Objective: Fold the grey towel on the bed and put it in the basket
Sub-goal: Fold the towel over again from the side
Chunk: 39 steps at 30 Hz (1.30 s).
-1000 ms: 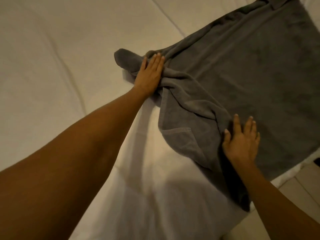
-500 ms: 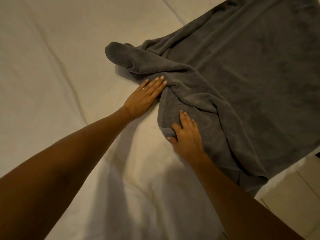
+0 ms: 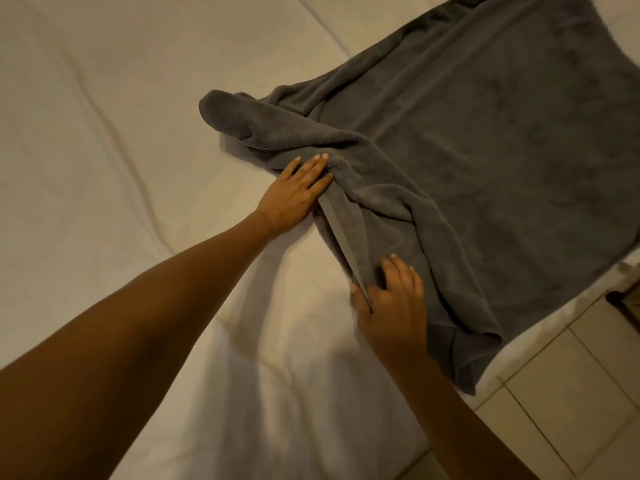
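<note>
Plush grey terry towel spread on white cotton-sheeted bed, near edge bunched into thick rolled ridge with rounded end. Left hand flat, fingers extended, pressing ridge. Right hand pinching smooth hemmed border, thumb beneath, fingers above. Pale tiled floor lower right.

A tiled floor shows at the near right corner, its pale square tiles divided by thin grout lines. At the right edge, just above the tiles, sits a small dark object, too cut off and dim to identify.
</note>
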Motion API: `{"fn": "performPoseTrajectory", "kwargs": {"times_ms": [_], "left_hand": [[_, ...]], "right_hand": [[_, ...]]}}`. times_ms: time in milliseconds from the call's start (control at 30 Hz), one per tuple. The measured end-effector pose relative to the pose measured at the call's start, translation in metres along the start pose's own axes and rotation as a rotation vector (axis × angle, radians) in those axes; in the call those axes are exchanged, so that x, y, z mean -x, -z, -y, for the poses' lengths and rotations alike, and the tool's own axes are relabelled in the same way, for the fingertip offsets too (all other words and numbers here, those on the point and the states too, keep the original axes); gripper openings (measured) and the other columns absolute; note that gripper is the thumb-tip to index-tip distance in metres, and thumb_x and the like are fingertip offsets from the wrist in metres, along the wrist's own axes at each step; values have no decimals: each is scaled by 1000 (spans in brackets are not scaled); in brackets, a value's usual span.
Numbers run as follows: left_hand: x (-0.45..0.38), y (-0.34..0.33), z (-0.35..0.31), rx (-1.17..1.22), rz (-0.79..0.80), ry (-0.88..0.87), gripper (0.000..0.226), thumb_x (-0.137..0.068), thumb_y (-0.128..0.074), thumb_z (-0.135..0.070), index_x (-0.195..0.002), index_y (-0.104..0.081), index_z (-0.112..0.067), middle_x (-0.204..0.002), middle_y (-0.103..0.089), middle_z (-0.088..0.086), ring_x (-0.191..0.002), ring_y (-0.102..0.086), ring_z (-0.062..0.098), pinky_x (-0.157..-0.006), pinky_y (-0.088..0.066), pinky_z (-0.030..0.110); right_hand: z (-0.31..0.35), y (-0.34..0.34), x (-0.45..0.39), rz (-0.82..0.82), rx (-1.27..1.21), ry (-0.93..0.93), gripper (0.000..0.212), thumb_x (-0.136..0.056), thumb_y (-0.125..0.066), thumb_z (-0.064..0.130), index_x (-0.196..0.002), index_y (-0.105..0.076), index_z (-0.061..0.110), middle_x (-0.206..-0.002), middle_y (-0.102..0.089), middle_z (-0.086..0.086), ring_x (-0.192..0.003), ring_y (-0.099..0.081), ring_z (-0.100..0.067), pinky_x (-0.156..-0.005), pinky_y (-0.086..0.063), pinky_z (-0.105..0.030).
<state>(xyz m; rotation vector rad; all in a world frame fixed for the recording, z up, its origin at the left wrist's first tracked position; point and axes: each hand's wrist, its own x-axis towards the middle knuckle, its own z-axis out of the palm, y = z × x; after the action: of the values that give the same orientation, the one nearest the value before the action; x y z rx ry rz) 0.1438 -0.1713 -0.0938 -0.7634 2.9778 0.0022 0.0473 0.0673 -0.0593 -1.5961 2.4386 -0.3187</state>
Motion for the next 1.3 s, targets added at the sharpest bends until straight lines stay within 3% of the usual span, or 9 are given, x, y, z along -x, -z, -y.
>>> {"fn": "performPoseTrajectory", "kwargs": {"times_ms": [133,300,533,733,967,1100,1167,1300], "left_hand": [[-16,18,-9,-64,24,38,53,-99,-44,-25,-148,-29,-10,-159,-15,18,-148,-14,31,-120,-2,47],[-15,41,-14,-38,1,157,56,-99,-43,-25,-148,-25,-5,-157,-20,19,-147,-19,32,-120,-6,49],[23,62,32,-147,2,306,57,-100,-40,-14,-148,-15,5,-155,-21,26,-144,-19,41,-116,-10,62],[77,85,41,-228,-46,361,61,-101,-35,-21,-150,-5,-1,-158,-14,21,-146,-16,38,-114,-6,63],[171,101,28,-252,-85,430,58,-98,-29,-10,-150,-6,0,-158,-15,19,-147,-16,35,-114,-5,62],[227,114,38,-292,-152,372,55,-95,-23,-8,-149,-14,3,-155,-25,22,-143,-26,38,-109,29,41],[257,122,49,-316,-130,352,54,-95,-20,-9,-147,-20,5,-151,-31,25,-140,-32,41,-107,32,36],[301,118,79,-374,-18,371,54,-92,-46,0,-142,-29,8,-145,-39,29,-136,-37,44,-108,32,36]], "right_hand": [[-19,12,12,-124,-25,59,44,-90,-45,37,-81,-74,4,-119,-64,-20,-116,-56,-36,-102,-38,-50],[-34,39,22,-311,24,34,39,-91,-54,36,-68,-69,8,-130,-59,-14,-124,-49,-35,-104,-32,-47],[-57,56,42,-433,122,16,30,-89,-57,30,-82,-75,7,-136,-55,-11,-130,-44,-35,-107,-27,-46],[-31,68,59,-323,90,0,39,-88,-47,34,-82,-75,7,-141,-49,-9,-134,-38,-33,-109,-20,-45],[6,75,106,-185,208,31,50,-89,-39,39,-76,-77,8,-147,-42,-12,-138,-27,-29,-109,-12,-46],[24,71,136,-183,199,99,53,-87,-35,37,-72,-76,7,-146,-42,-13,-137,-29,-30,-108,-18,-49],[41,67,148,-183,165,146,57,-87,-31,39,-69,-75,7,-146,-42,-14,-137,-28,-30,-108,-19,-50],[76,45,162,-186,124,160,50,-86,-38,39,-65,-74,11,-146,-43,-13,-137,-24,-27,-109,-17,-48]]}}
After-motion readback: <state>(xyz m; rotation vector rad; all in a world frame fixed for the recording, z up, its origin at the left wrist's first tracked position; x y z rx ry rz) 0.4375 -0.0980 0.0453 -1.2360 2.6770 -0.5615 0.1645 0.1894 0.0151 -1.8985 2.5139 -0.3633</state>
